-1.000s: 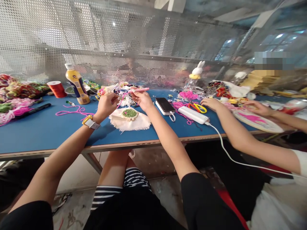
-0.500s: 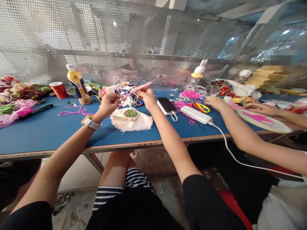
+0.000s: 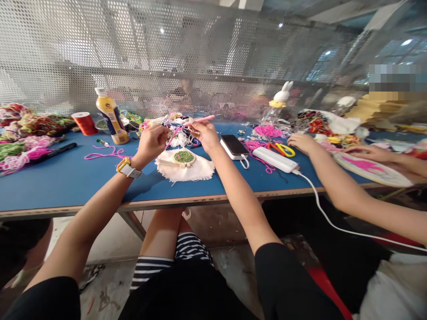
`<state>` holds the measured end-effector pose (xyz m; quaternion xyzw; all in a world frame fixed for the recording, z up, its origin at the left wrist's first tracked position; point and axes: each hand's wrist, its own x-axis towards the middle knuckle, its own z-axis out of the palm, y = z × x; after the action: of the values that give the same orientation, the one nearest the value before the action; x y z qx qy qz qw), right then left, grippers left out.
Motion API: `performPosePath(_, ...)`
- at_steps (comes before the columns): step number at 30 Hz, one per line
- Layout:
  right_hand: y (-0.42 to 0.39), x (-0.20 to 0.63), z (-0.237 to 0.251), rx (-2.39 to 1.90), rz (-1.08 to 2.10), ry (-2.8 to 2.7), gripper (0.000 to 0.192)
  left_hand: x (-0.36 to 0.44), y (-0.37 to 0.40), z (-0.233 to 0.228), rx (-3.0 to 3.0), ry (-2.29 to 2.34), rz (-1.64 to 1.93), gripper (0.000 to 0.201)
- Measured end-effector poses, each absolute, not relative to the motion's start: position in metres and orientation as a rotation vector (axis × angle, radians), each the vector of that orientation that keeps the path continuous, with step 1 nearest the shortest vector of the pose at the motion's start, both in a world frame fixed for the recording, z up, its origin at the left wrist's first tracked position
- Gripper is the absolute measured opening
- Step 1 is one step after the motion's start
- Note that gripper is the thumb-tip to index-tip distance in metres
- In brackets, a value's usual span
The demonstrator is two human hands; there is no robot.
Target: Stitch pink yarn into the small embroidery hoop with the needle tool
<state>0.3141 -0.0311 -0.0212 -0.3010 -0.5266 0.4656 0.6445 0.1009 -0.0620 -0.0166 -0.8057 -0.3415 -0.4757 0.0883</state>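
Embroidery hoop (image 3: pixel 183 165), pale fringed cloth (image 3: pixel 204 170) spreading around it, lies flat on the worktop (image 3: pixel 66 186), green stitching (image 3: pixel 185 157) filling most of its disc beside a small pink patch (any gaps left are too fine to make out). Beyond it the hands are apart: the right hand (image 3: pixel 206 136) grips a pink tool (image 3: pixel 204 119), raised off the cloth; the left hand (image 3: pixel 153 142) curls near a pink strand (image 3: pixel 172 136), its hold unclear. Behind sits heaped yarn (image 3: pixel 181 141).
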Motion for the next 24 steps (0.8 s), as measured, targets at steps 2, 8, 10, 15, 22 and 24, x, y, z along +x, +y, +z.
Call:
performPosePath(2, -0.0307, 0.3142, -0.0215, -0.701, 1.044, -1.185, 0.024, 0.0989, -0.0643, -0.0158, -2.333, -0.977, -1.32, 0.022)
performPosePath(8, -0.0353, 0.3118, -0.0214, -0.744, 1.042, -1.2, 0.026, 0.0974, -0.071, -0.016, -2.177, -0.913, -1.039, 0.028)
performPosePath(10, -0.0366, 0.3109, -0.0212, -0.767, 1.039, -1.198, 0.027, 0.0977, -0.0719, -0.0158, -2.166, -0.894, -0.969, 0.031)
performPosePath(15, -0.0353, 0.3137, -0.0196, -0.786, 1.057, -1.199, 0.025, 0.0955, -0.0714, -0.0137, -2.196, -0.911, -0.946, 0.029)
performPosePath(22, -0.0334, 0.3143, -0.0216, -0.786, 1.05, -1.197, 0.029, 0.0941, -0.0713, -0.0132, -2.136, -0.788, -0.881, 0.032)
performPosePath(24, -0.0335, 0.3127, -0.0231, -0.775, 1.047, -1.201, 0.031, 0.0951, -0.0704, -0.0154, -2.12, -0.759, -0.909, 0.031)
